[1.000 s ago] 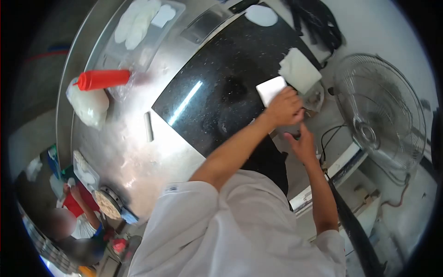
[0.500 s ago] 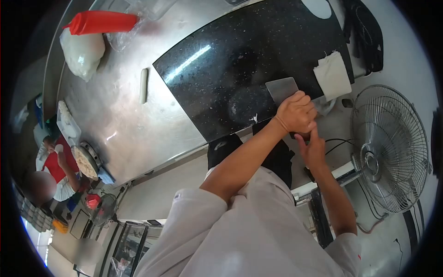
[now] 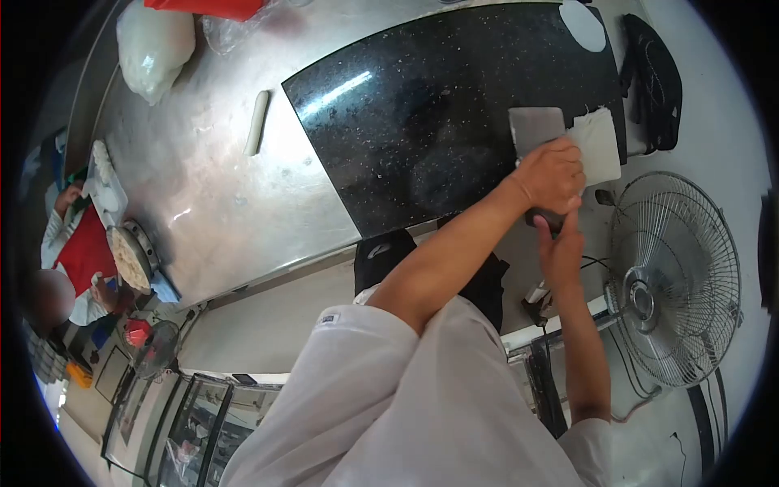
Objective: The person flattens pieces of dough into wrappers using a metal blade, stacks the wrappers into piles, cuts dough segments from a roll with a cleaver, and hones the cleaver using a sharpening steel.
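A broad-bladed cleaver (image 3: 535, 128) is over the black board (image 3: 422, 105), its blade beside a folded white cloth (image 3: 599, 146) at the board's right edge. My left hand (image 3: 553, 177) is closed round the cleaver where blade and handle meet, its knuckles close to the cloth. Just below it, my right hand (image 3: 561, 243) has its thumb and fingers on either side of the dark handle's end. A smooth pale roll (image 3: 257, 123) lies on the steel table left of the board.
A wire fan (image 3: 673, 280) stands at the right. A white disc (image 3: 583, 26) is on the board's far corner. A filled plastic bag (image 3: 154, 49) and a red bottle (image 3: 211, 6) are at the upper left. Another person in a red apron (image 3: 85, 247) is at the far left, beside a round pan (image 3: 130, 258).
The view has shifted, so the table items show elsewhere. The blade has turned and now sits closer to the white cloth. My right hand has come up against the handle's end.
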A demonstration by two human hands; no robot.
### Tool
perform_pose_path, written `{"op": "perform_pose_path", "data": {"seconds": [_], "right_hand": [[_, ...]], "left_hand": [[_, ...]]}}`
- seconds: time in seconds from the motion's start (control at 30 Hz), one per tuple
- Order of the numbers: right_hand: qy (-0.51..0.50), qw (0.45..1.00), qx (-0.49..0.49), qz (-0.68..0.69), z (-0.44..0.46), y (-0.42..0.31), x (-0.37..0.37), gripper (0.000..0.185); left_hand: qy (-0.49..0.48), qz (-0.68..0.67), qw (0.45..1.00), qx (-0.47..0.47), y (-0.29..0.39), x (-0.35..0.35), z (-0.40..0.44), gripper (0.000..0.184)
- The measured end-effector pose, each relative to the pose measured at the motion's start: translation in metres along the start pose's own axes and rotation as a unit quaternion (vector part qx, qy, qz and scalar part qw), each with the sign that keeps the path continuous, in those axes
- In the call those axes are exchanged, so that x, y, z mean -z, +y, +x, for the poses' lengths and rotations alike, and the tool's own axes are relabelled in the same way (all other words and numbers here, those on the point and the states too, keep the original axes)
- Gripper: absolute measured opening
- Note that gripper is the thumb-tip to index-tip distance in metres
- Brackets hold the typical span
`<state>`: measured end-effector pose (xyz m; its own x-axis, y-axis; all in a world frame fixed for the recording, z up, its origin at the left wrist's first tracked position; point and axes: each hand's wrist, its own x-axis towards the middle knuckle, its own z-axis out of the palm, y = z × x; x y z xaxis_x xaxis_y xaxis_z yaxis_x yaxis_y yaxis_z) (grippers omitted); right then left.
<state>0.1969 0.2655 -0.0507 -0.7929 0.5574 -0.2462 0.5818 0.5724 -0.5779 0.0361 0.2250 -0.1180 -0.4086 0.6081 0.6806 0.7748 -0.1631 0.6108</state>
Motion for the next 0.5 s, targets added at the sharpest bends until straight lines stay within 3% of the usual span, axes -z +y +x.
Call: {"op": "perform_pose_path", "data": {"seconds": [0.07, 0.1, 0.13, 0.27, 0.33, 0.47, 0.5], "right_hand": [[-0.085, 0.996, -0.009, -0.040, -0.002, -0.034, -0.018, 0.057], [-0.125, 0.990, -0.019, -0.059, -0.008, -0.054, -0.030, 0.057], [-0.129, 0.991, 0.034, 0.000, -0.018, -0.058, -0.049, 0.056], [-0.082, 0.995, 0.040, -0.046, 0.016, -0.048, -0.013, 0.052], [-0.074, 0.996, 0.021, -0.046, 0.014, -0.033, -0.004, 0.050], [-0.116, 0.989, 0.078, -0.053, 0.002, -0.050, -0.031, 0.045], [-0.151, 0.983, 0.084, -0.064, -0.009, -0.068, -0.044, 0.045]], "left_hand": [[0.043, 0.056, 0.997, -0.022, -0.014, 0.044, -0.010, 0.028], [-0.018, 0.079, 0.996, 0.037, -0.012, 0.078, -0.036, 0.029], [-0.082, 0.093, 0.987, 0.101, 0.001, 0.100, -0.060, 0.031], [0.031, 0.110, 0.993, 0.023, -0.013, 0.067, -0.024, 0.029], [-0.001, 0.077, 0.997, 0.030, -0.020, 0.026, 0.003, 0.027], [0.065, 0.134, 0.988, 0.040, -0.009, 0.083, -0.042, 0.025], [-0.001, 0.159, 0.983, 0.096, 0.005, 0.109, -0.069, 0.026]]}}
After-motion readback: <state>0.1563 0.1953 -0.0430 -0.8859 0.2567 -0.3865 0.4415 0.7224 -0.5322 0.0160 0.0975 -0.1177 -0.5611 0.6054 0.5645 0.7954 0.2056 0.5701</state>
